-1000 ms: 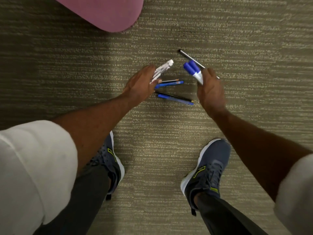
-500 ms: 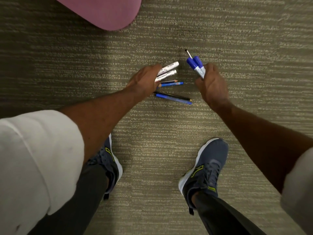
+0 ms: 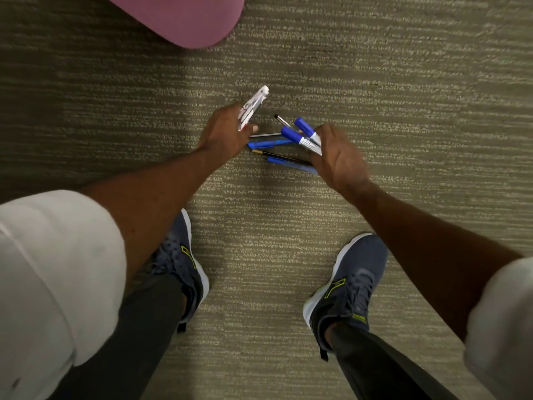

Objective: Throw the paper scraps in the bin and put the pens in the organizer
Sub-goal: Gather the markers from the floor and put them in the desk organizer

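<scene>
Your left hand (image 3: 223,134): grips white markers (image 3: 251,108), frame centre
Your right hand (image 3: 337,157): grips blue-capped markers (image 3: 300,137)
Carpet (image 3: 375,82): loose pens (image 3: 271,144) between your hands

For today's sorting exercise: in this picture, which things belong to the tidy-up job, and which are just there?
Part of the job:
- white markers in left hand
- blue-capped markers in right hand
- blue pens and black pen on the carpet

Just there:
- pink cushioned seat
- grey trainers

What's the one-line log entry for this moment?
left hand: holds white markers | right hand: holds blue-capped markers | thin blue and black pens: on grey-green carpet | organizer: unseen
</scene>
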The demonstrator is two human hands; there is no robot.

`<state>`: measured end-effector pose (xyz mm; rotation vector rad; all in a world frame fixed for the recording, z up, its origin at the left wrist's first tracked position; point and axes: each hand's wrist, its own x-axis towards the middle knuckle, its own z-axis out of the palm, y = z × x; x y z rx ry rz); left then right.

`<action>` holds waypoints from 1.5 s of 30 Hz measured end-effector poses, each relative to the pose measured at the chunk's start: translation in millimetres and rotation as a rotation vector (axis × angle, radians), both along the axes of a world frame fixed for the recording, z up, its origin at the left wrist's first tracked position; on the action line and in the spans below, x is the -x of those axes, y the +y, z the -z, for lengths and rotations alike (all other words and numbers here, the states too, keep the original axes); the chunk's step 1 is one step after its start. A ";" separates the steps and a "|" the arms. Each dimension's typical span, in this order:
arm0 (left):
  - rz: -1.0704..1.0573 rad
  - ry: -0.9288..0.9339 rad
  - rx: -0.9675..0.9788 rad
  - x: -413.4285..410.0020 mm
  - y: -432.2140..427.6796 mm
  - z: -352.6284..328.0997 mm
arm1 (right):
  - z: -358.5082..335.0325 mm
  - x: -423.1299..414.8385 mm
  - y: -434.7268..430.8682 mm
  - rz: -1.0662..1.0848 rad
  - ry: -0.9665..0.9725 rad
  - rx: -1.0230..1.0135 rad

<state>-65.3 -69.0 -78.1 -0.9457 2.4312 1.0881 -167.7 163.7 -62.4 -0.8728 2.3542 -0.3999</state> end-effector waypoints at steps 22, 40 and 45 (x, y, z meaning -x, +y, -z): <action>-0.106 -0.057 -0.211 0.3 36.7 -61.5 | -56.9 -18.1 -8.6 0.605 -0.369 0.115; 0.224 0.102 0.047 -35.5 -15.3 -366.5 | -316.2 -54.7 -97.5 0.894 -0.832 0.409; -0.816 0.055 -0.615 -31.1 -47.7 -426.7 | -377.9 -73.8 -135.0 1.097 -0.706 0.520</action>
